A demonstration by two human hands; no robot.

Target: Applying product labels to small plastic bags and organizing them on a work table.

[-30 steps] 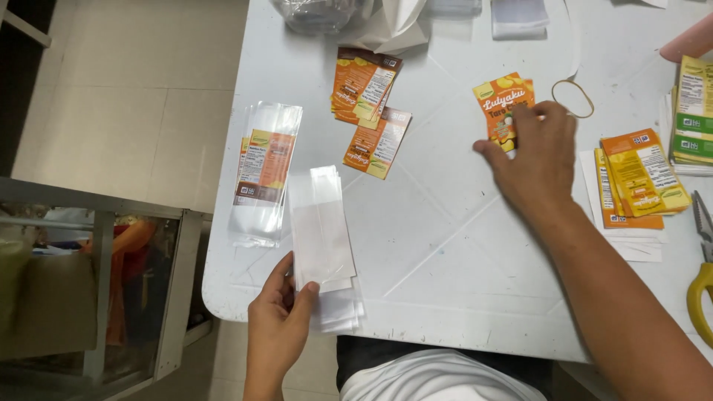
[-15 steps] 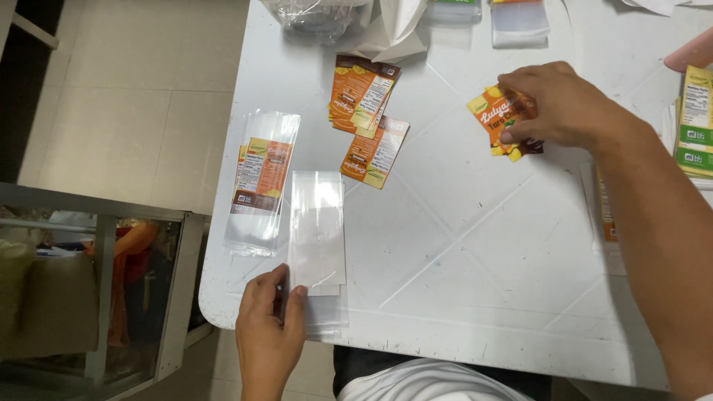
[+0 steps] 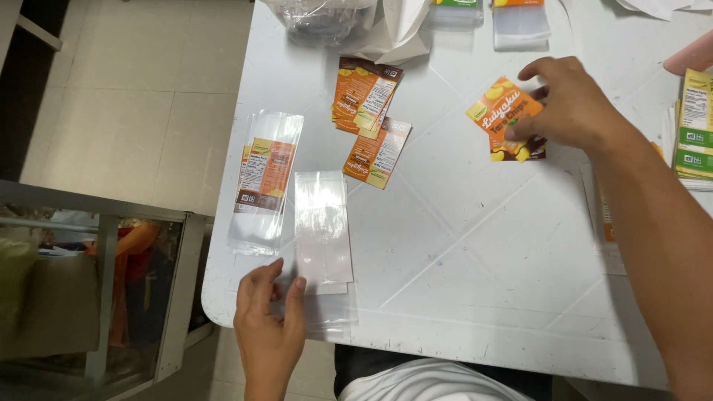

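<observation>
Orange and printed, a small label card (image 3: 507,119) sits pinched in the fingers (image 3: 529,128) of the right hand (image 3: 568,104) at the upper right of the frame, lifted slightly or just at the surface of the white bench (image 3: 475,252) — which of the two I cannot tell. The thumb lies under the card's right edge and the other fingers curl over its top, so the hand is closed on it. Low in the frame, left of centre, the left hand (image 3: 269,315) rests at the near edge of a stack of clear plastic sleeves (image 3: 322,234); its fingers are loosely spread, the tips touching the bottom of the stack without gripping it. That stack's long axis runs up and down the frame, its near end by the left hand. From the card, the sleeves lie down and to the left, well apart — the left hand is far nearer to them than the right. Just left of the stack lies a sleeve already filled with an orange label (image 3: 264,178), also lengthwise up the frame. Between the two hands, loose orange cards (image 3: 369,111) lie fanned near the upper middle. More green and yellow labels (image 3: 697,122) are stacked at the right edge.
</observation>
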